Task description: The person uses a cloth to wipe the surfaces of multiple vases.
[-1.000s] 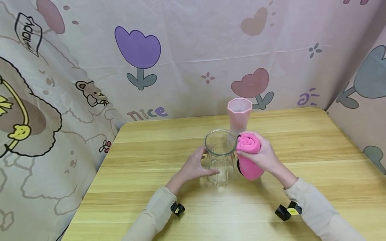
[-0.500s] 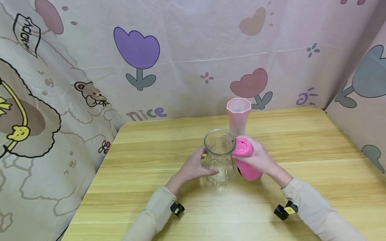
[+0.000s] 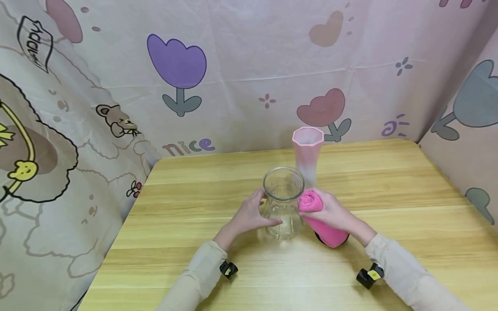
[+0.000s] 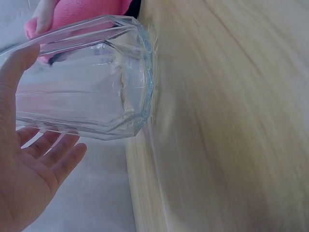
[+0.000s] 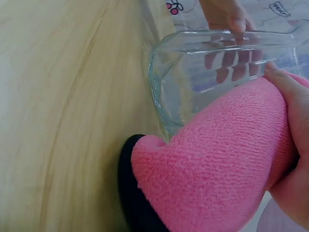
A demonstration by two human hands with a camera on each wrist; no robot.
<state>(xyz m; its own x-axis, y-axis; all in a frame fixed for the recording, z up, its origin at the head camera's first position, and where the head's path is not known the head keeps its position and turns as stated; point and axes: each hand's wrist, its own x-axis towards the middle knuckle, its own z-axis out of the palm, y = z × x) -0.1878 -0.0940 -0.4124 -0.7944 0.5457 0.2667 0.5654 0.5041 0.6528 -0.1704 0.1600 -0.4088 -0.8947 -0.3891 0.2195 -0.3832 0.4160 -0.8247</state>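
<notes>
A clear glass vase stands upright near the middle of the table. My left hand holds its left side, with the thumb in front and the fingers round behind, as the left wrist view also shows. My right hand grips a pink rolled towel with black trim. The towel's rolled upper end is against or very near the vase's right side; its lower end spreads close to the tabletop. The right wrist view shows the towel's fuzzy pink cloth beside the glass wall.
Just behind the glass vase and towel stands a tall pink-and-white faceted vase. The wooden table ends at patterned cloth hangings at the back and sides. Black wrist cameras sit on both sleeves.
My right hand has moved left and down with the towel, tilting it so its top comes to the glass vase and its lower end swings right. The left hand and vase stay put.
</notes>
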